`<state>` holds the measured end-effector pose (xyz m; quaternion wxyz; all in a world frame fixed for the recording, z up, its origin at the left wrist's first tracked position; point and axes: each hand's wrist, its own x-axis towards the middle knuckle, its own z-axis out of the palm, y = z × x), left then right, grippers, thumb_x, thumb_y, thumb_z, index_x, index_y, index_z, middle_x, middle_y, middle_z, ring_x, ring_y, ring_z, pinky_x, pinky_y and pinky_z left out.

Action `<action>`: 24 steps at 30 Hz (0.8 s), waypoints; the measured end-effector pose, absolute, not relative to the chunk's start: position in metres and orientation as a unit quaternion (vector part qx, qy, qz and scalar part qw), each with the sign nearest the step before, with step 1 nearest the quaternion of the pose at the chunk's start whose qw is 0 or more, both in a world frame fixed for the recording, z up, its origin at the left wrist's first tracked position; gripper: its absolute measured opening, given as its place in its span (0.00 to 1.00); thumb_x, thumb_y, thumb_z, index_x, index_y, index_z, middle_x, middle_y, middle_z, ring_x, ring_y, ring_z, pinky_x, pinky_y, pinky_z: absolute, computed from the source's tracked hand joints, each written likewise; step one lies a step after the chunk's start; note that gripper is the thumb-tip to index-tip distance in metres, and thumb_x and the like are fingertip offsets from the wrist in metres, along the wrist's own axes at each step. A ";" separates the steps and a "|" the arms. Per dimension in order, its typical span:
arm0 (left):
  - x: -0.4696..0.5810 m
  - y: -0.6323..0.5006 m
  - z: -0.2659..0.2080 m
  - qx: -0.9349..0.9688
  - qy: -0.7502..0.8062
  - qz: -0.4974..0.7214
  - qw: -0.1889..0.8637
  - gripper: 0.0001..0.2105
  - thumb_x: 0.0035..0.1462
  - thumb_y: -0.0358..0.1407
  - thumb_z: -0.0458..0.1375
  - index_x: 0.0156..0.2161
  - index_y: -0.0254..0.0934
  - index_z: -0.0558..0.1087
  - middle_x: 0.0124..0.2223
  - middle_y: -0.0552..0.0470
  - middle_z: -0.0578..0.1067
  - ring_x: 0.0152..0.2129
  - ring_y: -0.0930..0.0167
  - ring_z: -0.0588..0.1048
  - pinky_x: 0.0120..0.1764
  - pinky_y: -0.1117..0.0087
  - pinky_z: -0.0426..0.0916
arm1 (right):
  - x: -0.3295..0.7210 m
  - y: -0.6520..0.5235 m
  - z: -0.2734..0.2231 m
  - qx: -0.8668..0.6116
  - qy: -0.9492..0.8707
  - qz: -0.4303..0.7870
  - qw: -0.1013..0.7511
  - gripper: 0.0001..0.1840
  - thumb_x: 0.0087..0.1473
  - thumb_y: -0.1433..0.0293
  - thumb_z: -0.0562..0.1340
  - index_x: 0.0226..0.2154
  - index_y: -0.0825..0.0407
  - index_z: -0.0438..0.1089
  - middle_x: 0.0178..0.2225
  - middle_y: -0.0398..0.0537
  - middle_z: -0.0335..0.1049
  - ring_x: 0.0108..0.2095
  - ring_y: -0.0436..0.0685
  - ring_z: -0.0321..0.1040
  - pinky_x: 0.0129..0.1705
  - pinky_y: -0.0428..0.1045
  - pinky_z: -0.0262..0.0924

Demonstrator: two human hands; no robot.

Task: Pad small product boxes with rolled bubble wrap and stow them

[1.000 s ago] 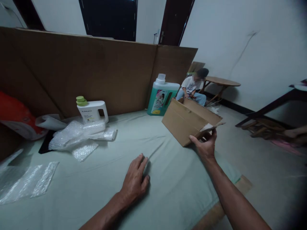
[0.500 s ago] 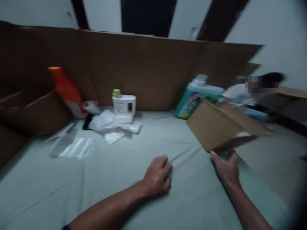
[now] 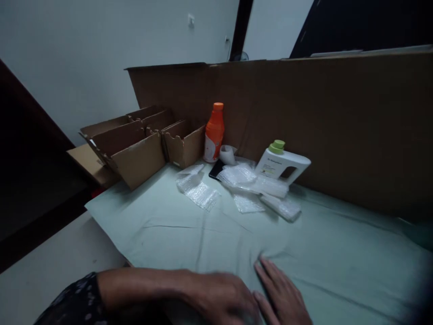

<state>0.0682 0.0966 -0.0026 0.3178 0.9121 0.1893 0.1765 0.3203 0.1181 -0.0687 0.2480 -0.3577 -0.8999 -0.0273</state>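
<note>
On the pale green cloth point(image 3: 162, 243) at the front, my right hand point(image 3: 282, 293) lies with its fingers stretched out and nothing in it. My left hand point(image 3: 226, 295) is close beside it on the left, touching or nearly touching it. Its fingers bend downward and are blurred and partly hidden, so their hold cannot be made out. Beyond the hands lie several pieces of bubble wrap point(image 3: 198, 189). A white jug with a green cap point(image 3: 282, 164) stands behind the wrap, and an orange bottle point(image 3: 214, 131) stands farther left.
Open cardboard boxes point(image 3: 138, 160) stand at the table's left end. A tall cardboard panel point(image 3: 338, 126) runs along the back. Partly under the bubble wrap lies a flat black object point(image 3: 216, 169). The cloth's left edge hangs above a pale floor point(image 3: 77, 253).
My view has swung left, bringing the boxes into sight. My right hand has left the small cardboard box and come beside my left hand. That box is out of view.
</note>
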 end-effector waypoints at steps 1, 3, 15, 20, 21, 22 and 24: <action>0.035 0.100 0.005 0.880 0.291 0.222 0.304 0.16 0.63 0.41 0.54 0.50 0.35 0.75 0.47 0.43 0.80 0.47 0.64 0.78 0.53 0.66 0.71 | 0.298 0.115 -0.061 -0.321 -0.915 -0.012 0.244 0.29 0.61 0.62 0.59 0.64 0.45 0.63 0.63 0.52 0.65 0.60 0.65 0.66 0.56 0.60 0.66; -0.033 0.106 0.022 0.793 0.473 0.309 0.227 0.16 0.62 0.37 0.54 0.53 0.37 0.74 0.52 0.41 0.78 0.51 0.61 0.75 0.56 0.59 0.69 | 0.262 0.114 -0.048 -0.266 -0.933 0.024 0.240 0.28 0.61 0.62 0.60 0.63 0.44 0.64 0.64 0.51 0.64 0.61 0.64 0.65 0.57 0.59 0.65; -0.267 0.115 0.089 0.393 0.784 0.438 -0.196 0.22 0.53 0.36 0.64 0.54 0.35 0.72 0.72 0.39 0.48 0.69 0.49 0.51 0.68 0.48 0.47 | 0.099 0.237 -0.013 -0.311 -0.919 -0.016 0.243 0.19 0.57 0.68 0.62 0.51 0.52 0.72 0.62 0.60 0.65 0.63 0.70 0.59 0.57 0.63 0.58; -0.270 0.122 0.094 0.433 0.766 0.455 -0.140 0.09 0.57 0.34 0.59 0.39 0.30 0.76 0.72 0.41 0.51 0.67 0.51 0.57 0.68 0.49 0.52 | 0.084 0.255 -0.019 -0.311 -0.909 -0.023 0.277 0.10 0.60 0.73 0.58 0.37 0.50 0.76 0.51 0.54 0.76 0.57 0.65 0.66 0.55 0.60 0.58; -0.267 0.117 0.093 0.437 0.761 0.461 -0.129 0.09 0.57 0.34 0.59 0.39 0.30 0.76 0.72 0.41 0.51 0.66 0.51 0.58 0.67 0.49 0.54 | 0.090 0.256 -0.019 -0.318 -0.905 -0.026 0.282 0.10 0.61 0.73 0.58 0.37 0.51 0.75 0.51 0.54 0.76 0.56 0.65 0.66 0.55 0.61 0.57; -0.263 0.110 0.093 0.441 0.757 0.468 -0.118 0.09 0.56 0.35 0.59 0.38 0.30 0.76 0.72 0.42 0.52 0.65 0.51 0.60 0.66 0.49 0.56 | 0.097 0.256 -0.018 -0.326 -0.900 -0.030 0.287 0.10 0.61 0.73 0.57 0.37 0.51 0.75 0.51 0.54 0.76 0.56 0.66 0.66 0.55 0.61 0.56; -0.252 0.089 0.091 0.446 0.746 0.483 -0.108 0.09 0.54 0.37 0.60 0.36 0.32 0.77 0.72 0.43 0.54 0.63 0.51 0.64 0.64 0.47 0.60 | 0.116 0.257 -0.014 -0.337 -0.891 -0.044 0.300 0.10 0.62 0.73 0.57 0.36 0.51 0.74 0.49 0.54 0.77 0.56 0.66 0.67 0.55 0.61 0.56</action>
